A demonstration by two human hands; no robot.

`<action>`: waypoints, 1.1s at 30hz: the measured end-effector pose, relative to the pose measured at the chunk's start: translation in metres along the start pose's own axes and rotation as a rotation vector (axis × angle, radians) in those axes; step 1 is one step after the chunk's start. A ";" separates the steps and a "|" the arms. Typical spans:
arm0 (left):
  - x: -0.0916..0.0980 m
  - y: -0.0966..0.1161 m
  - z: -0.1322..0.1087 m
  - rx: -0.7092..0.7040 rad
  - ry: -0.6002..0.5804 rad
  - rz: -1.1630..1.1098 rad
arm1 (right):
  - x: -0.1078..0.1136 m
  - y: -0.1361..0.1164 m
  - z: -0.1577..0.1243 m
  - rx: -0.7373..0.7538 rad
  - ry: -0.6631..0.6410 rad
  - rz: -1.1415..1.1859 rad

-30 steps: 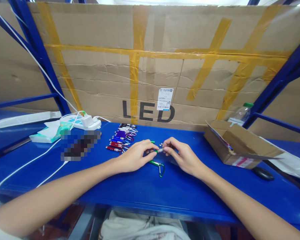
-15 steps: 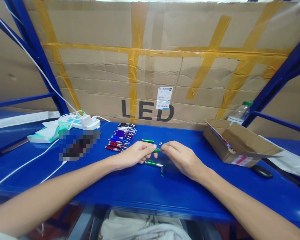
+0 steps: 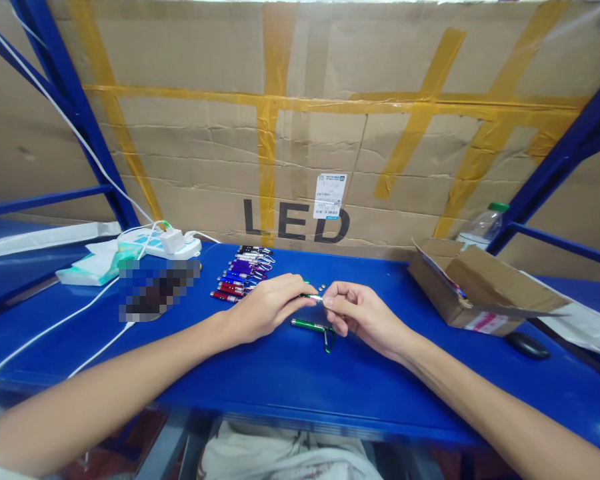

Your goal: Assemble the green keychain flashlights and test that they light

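Observation:
My left hand (image 3: 275, 300) is closed in a pinch on a small green and silver flashlight (image 3: 318, 298), with most of its body hidden by the fingers. At its silver end, my right hand (image 3: 357, 310) is also closed, thumb and fingertips pressed together. Just below the hands lies a green keychain flashlight (image 3: 310, 325) with a green carabiner clip (image 3: 329, 341). Tiny silver button cells (image 3: 322, 288) sit on the table behind the fingertips. To the left is a row of keychain flashlights (image 3: 237, 275) in black, silver, purple, blue and red.
An open cardboard box (image 3: 460, 293) stands on the blue table (image 3: 280, 387) at right, near a black mouse (image 3: 529, 345) and a bottle (image 3: 487, 223). Left are a power strip (image 3: 180, 249), a tissue pack (image 3: 93, 267), white cables and a blurred-out object. A large carton (image 3: 205, 153) walls the back.
The left hand has moved slightly right and turned palm-down, now covering most of the green tube behind it. My right hand has rolled palm-up, and silver shows between the fingertips.

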State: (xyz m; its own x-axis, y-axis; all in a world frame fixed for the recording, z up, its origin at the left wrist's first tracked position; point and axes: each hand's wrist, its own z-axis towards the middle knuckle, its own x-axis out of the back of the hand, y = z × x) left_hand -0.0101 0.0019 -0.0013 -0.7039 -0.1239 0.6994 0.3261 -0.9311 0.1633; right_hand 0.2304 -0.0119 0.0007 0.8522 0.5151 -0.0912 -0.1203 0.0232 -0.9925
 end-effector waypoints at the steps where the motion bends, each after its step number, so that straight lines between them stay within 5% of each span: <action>1: 0.000 0.000 0.000 -0.048 0.012 0.031 | 0.000 -0.001 0.000 -0.043 -0.014 0.071; 13: 0.012 0.006 0.004 -0.407 0.074 0.405 | -0.001 -0.002 -0.001 -0.186 -0.122 0.327; 33: 0.014 0.005 0.004 -0.489 0.078 0.479 | -0.004 -0.001 -0.003 -0.203 -0.137 0.304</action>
State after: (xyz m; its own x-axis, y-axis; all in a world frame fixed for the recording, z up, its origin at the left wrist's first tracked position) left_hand -0.0164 -0.0030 0.0120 -0.6028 -0.5673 0.5611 0.3027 -0.8132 -0.4970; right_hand 0.2290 -0.0167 0.0020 0.7156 0.5826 -0.3852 -0.2417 -0.3109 -0.9192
